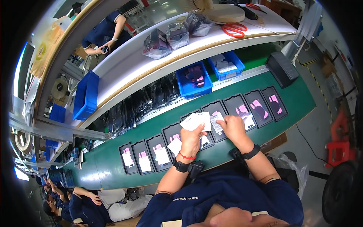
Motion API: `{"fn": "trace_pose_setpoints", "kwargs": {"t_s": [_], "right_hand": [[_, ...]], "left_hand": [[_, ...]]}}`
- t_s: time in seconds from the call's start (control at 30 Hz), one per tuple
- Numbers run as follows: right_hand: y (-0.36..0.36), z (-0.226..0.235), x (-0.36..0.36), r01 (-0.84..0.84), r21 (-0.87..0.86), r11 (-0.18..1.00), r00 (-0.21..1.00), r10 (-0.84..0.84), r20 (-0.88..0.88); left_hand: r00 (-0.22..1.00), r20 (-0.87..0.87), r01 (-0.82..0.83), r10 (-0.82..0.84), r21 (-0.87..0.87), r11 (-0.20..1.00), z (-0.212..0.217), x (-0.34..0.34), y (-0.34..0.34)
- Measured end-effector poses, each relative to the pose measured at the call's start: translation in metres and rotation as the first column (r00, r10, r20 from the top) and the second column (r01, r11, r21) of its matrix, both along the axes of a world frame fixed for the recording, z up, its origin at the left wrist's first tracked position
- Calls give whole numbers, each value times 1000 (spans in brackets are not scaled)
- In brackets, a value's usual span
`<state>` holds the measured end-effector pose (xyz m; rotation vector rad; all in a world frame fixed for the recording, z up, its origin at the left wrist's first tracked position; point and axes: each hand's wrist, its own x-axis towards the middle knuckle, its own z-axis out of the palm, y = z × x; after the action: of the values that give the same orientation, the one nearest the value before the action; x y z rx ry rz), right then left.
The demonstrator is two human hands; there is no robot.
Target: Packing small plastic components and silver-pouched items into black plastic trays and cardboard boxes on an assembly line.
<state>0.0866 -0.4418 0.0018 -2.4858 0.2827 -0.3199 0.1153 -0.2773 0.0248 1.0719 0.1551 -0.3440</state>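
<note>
My left hand (191, 142) is closed round several white printed cards (196, 122), fanned out above the middle of a row of black trays. Just to its right, my right hand (235, 129) is closed, its fingertips on the edge of a small printed white packet (217, 120) over a black tray (216, 105). Pink and black pieces (259, 109) lie in the trays to the right. In the trays to the left, white cards (161, 155) rest with pink pieces. My hands and the cards partly hide the middle trays.
Behind the trays stand a blue bin (194, 81) of pink and black pieces and another blue bin (225, 66) of white papers. Black plastic pouches (140, 100) line the bench's back. Red-handled scissors (234, 29) and wrapped bundles (177, 34) lie on the shelf. Other people sit at left.
</note>
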Motion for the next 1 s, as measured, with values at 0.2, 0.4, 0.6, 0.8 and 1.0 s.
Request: {"fn": "trace_pose_setpoints", "kwargs": {"t_s": [0.2, 0.4, 0.6, 0.8, 1.0], "right_hand": [[-8, 27, -11, -112, 540, 835, 992, 60, 112], [-57, 22, -8, -77, 872, 484, 986, -89, 137], [-82, 7, 13, 61, 220, 974, 998, -54, -39], [-59, 32, 1, -54, 230, 972, 923, -39, 383], [-68, 10, -3, -146, 807, 573, 988, 38, 152]], "left_hand": [[989, 51, 140, -142, 44, 989, -2, -11, -24], [955, -25, 291, -296, -128, 948, -8, -8, -28], [945, -96, 314, -312, 1, 950, -1, -2, -46], [971, -99, 229, -218, 111, 967, -2, -2, -63], [926, 5, 379, -379, -8, 925, 4, -8, -86]]}}
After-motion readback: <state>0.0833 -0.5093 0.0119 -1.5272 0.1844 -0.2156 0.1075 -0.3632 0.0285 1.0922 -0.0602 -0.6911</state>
